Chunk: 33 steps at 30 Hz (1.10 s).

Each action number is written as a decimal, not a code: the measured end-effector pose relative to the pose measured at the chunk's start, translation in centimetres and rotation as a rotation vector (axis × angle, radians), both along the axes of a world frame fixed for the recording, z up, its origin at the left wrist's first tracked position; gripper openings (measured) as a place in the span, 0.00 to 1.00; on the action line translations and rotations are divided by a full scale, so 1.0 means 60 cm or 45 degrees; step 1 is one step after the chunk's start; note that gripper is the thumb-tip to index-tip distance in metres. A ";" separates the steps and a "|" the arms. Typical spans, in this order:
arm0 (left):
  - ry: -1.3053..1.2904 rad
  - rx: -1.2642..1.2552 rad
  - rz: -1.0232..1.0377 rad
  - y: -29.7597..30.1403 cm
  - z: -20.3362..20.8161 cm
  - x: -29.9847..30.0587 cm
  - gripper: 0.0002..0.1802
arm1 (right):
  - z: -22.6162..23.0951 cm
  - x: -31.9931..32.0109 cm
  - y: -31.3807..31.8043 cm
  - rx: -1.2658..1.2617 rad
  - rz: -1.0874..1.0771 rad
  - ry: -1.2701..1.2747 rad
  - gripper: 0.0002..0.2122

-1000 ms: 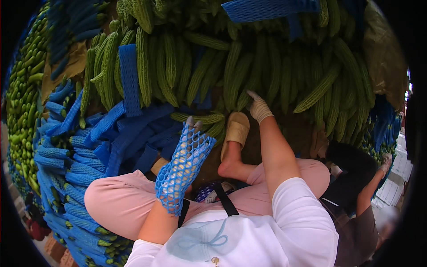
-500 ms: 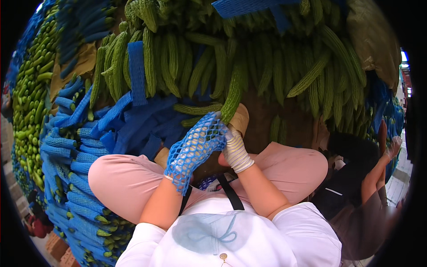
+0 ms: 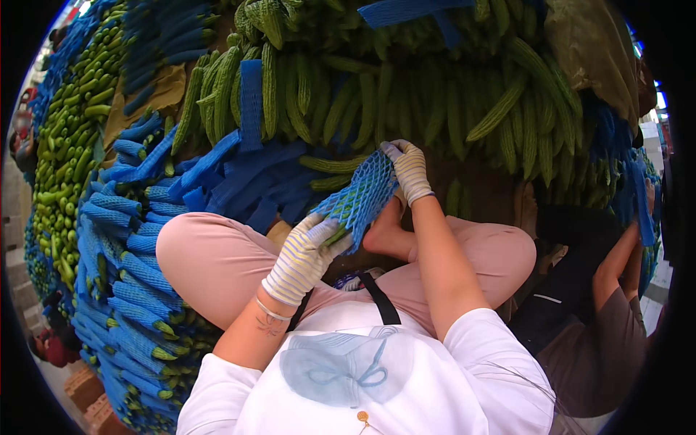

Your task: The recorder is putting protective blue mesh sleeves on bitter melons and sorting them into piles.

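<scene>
A green bitter melon [image 3: 336,235] lies inside a stretched blue foam net sleeve [image 3: 365,190] held in front of my lap. My left hand [image 3: 303,255], in a striped glove, is closed round the melon's near end, where green skin shows past the mesh. At the far end, my right hand [image 3: 408,170], gloved the same way, pinches the sleeve's edge. Just left of the sleeve, loose bitter melons [image 3: 330,164] lie beside a heap of flat blue net sleeves [image 3: 235,181].
Rows of bare bitter melons [image 3: 435,109] stretch across ahead. Netted melons [image 3: 138,290] are stacked at my left, with a pile of smaller green vegetables [image 3: 65,174] beyond. A brown sheet [image 3: 591,58] stands at far right. Close on my right sits another person [image 3: 594,341], handling a blue sleeve.
The blue net has passed from my left hand and wrist onto the bitter melon. My right hand has moved up and away to the sleeve's far end; the left now grips the near end.
</scene>
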<state>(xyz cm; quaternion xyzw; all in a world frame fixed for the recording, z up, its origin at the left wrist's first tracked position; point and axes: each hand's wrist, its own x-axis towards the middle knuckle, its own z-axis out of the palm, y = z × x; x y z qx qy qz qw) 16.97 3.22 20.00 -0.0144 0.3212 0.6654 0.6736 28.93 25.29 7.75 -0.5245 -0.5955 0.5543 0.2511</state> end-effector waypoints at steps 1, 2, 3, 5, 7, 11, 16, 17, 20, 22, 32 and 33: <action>0.008 -0.101 0.054 -0.013 0.016 -0.003 0.21 | 0.027 -0.008 -0.006 -0.181 -0.054 -0.098 0.14; 0.014 -0.201 0.107 -0.025 0.027 -0.004 0.22 | 0.024 -0.013 -0.014 -0.176 -0.039 -0.093 0.14; 0.068 -0.199 0.113 -0.035 0.037 -0.005 0.24 | 0.015 -0.017 -0.021 -0.135 -0.037 -0.075 0.14; 0.135 -0.191 0.085 -0.045 0.041 -0.002 0.24 | -0.007 -0.015 -0.023 -0.055 -0.054 -0.040 0.14; 0.201 -0.189 0.052 -0.052 0.041 -0.003 0.25 | -0.023 -0.014 -0.020 -0.112 -0.145 0.167 0.14; -0.062 -0.075 0.233 -0.063 0.025 -0.017 0.25 | -0.005 -0.004 -0.037 -0.646 -0.155 0.858 0.14; -0.294 0.029 0.374 -0.059 0.009 -0.024 0.23 | -0.007 0.026 -0.108 -1.178 0.195 1.699 0.18; -0.370 0.072 0.404 -0.062 0.013 -0.026 0.22 | 0.020 0.015 -0.127 -1.185 0.207 1.705 0.18; -0.511 0.122 0.417 -0.073 0.013 -0.034 0.22 | 0.109 -0.001 -0.144 -1.245 0.145 1.502 0.19; -0.574 0.123 0.400 -0.080 0.016 -0.037 0.22 | 0.113 0.008 -0.128 -1.032 0.379 1.218 0.17; 0.464 0.093 0.135 -0.086 0.043 -0.012 0.27 | 0.097 0.065 -0.052 -0.724 -0.379 0.976 0.28; 0.723 0.108 -0.010 -0.084 0.042 -0.001 0.28 | 0.129 0.050 -0.095 -0.980 -0.150 1.048 0.28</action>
